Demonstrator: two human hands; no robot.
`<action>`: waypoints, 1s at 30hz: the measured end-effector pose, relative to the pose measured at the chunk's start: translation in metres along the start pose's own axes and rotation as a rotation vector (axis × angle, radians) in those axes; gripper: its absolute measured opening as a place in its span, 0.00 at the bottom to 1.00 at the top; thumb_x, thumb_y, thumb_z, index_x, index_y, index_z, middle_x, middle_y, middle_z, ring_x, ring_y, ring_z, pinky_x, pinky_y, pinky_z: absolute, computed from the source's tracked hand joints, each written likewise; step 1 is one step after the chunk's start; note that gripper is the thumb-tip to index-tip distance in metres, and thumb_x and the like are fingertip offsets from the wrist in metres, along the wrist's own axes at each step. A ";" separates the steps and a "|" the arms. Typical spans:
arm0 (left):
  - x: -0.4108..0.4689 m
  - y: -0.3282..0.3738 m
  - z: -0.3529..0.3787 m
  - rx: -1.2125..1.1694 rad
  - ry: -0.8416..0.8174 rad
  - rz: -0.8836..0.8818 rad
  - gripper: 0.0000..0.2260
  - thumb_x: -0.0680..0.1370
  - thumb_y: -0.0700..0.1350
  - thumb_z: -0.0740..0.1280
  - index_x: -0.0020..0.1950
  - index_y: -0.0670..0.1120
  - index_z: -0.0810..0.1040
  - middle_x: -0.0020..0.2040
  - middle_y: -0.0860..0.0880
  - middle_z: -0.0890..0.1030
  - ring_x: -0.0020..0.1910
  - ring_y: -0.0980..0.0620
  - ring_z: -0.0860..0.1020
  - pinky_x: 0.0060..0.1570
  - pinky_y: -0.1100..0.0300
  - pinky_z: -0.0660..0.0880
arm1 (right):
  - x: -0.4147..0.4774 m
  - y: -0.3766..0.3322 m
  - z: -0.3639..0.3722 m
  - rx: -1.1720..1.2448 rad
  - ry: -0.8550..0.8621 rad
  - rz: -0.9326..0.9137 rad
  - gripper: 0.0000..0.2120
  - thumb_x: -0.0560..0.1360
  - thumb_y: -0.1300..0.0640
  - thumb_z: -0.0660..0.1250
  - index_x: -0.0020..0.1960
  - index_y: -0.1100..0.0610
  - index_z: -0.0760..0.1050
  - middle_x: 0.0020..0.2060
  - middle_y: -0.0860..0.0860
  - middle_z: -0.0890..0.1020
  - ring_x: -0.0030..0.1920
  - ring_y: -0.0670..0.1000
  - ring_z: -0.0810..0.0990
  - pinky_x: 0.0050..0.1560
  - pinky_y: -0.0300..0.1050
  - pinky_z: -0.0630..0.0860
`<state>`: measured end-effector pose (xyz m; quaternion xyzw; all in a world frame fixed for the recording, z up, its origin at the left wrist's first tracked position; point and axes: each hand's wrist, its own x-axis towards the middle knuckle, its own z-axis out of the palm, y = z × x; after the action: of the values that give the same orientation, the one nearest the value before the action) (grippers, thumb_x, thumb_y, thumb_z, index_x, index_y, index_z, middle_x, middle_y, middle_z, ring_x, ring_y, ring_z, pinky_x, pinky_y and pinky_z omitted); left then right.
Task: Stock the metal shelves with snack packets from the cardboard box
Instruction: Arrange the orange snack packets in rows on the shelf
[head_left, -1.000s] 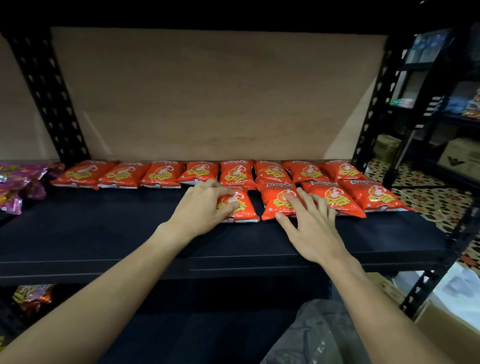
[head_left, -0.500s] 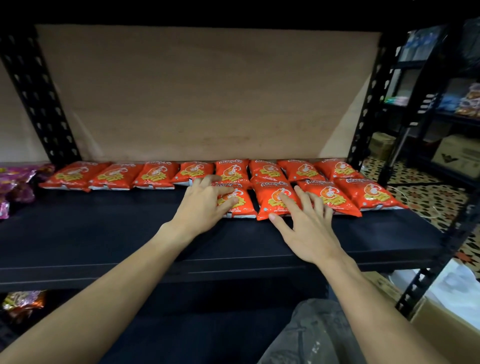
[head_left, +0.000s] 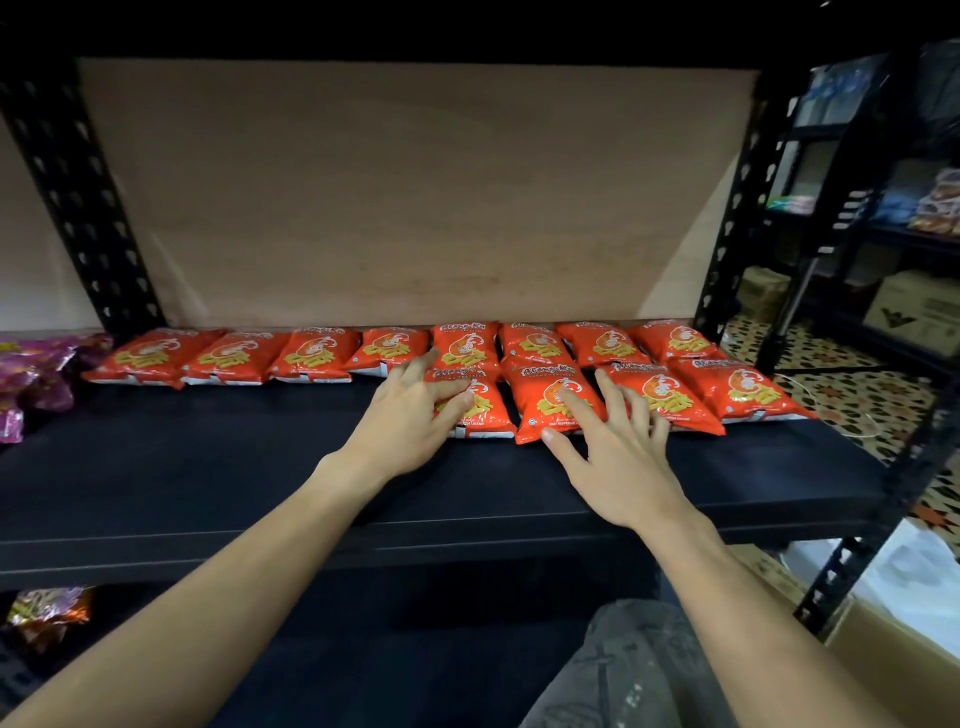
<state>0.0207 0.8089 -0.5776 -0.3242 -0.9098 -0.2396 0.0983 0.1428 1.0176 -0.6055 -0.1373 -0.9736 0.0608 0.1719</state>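
Left hand (head_left: 410, 410) flat, fingers straight on front packet (head_left: 485, 415), just ahead of back row (head_left: 311, 353) on shelf (head_left: 260, 467). Right hand (head_left: 618, 457) splayed, pressing neighbour packet (head_left: 545, 387). Best: light pressure, slide both square against back row.

The left arm (head_left: 234, 566) and right arm (head_left: 758, 603) are stretched toward the far side. The left hand (head_left: 410, 415) is laid palm down, fingers loosely extended. The right hand (head_left: 621, 460) is held palm down, fingers straight and splayed.

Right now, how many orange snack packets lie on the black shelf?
12 packets: eight along the back row, four in front, rightward, left hand and right hand on these. None seems hidden.
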 end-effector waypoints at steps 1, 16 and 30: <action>0.000 0.000 -0.001 0.009 -0.004 0.003 0.19 0.83 0.57 0.57 0.72 0.55 0.72 0.80 0.46 0.57 0.77 0.44 0.55 0.75 0.48 0.54 | 0.000 0.000 -0.001 0.006 0.009 -0.001 0.29 0.81 0.34 0.48 0.79 0.42 0.53 0.81 0.52 0.46 0.78 0.57 0.46 0.74 0.60 0.49; -0.026 0.041 -0.013 -0.204 0.049 0.151 0.15 0.80 0.52 0.65 0.66 0.51 0.77 0.77 0.51 0.62 0.77 0.51 0.58 0.74 0.54 0.60 | -0.033 0.006 -0.017 0.275 0.142 0.052 0.21 0.83 0.43 0.53 0.75 0.45 0.63 0.79 0.49 0.55 0.76 0.51 0.49 0.74 0.56 0.48; -0.102 0.201 0.163 -0.412 -0.593 0.724 0.09 0.79 0.48 0.69 0.57 0.47 0.82 0.52 0.52 0.82 0.50 0.58 0.79 0.54 0.61 0.74 | -0.303 0.137 -0.014 0.193 -0.154 0.685 0.22 0.79 0.40 0.61 0.69 0.50 0.71 0.69 0.50 0.70 0.70 0.54 0.66 0.68 0.52 0.61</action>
<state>0.2230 0.9706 -0.6777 -0.6853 -0.6618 -0.2622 -0.1535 0.4550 1.0619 -0.7110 -0.4334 -0.8711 0.2167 0.0797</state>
